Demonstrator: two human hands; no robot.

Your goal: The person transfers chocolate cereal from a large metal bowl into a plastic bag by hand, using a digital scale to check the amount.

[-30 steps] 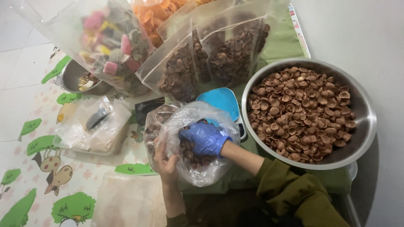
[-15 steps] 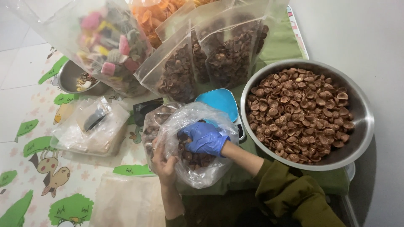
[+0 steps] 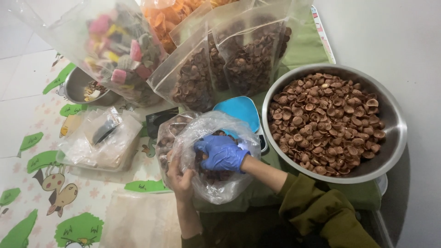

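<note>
Two hands at work, lower centre of frame. Bare left hand (image 3: pixel 180 177) is clamped on the near rim of the clear crinkled plastic bag (image 3: pixel 216 183), holding its mouth up and open. Right hand in a blue glove (image 3: pixel 221 152) is sunk into that mouth, fingers curled over brown spiral-shaped snack pieces; whether it grips a handful or is letting go, cannot tell.

Judgement on doing this step well: keep the left grip high on the rim so the mouth stays wide, keep the gloved hand low inside the bag so pieces do not spill onto the green cloth (image 3: pixel 303 50), and keep the bag upright.

Count, left to right:
- 1 small steel bowl (image 3: pixel 76 87), upper left, holding mixed bits.
- 1 flat stack of empty clear pouches (image 3: pixel 98 147), left centre.
- 1 large clear bag of pink, yellow and dark mixed sweets (image 3: pixel 117 55), upper left.
- 1 bag of orange crisps (image 3: pixel 167 20), top centre.
- About 3 clear zip pouches of brown spirals (image 3: pixel 250 55), top centre; overlap hides the exact number.
- 1 blue-topped scale (image 3: pixel 239 110), centre, just behind the bag.
- 1 large round steel basin (image 3: pixel 395 124), right, heaped with brown spirals, too many to count.
</note>
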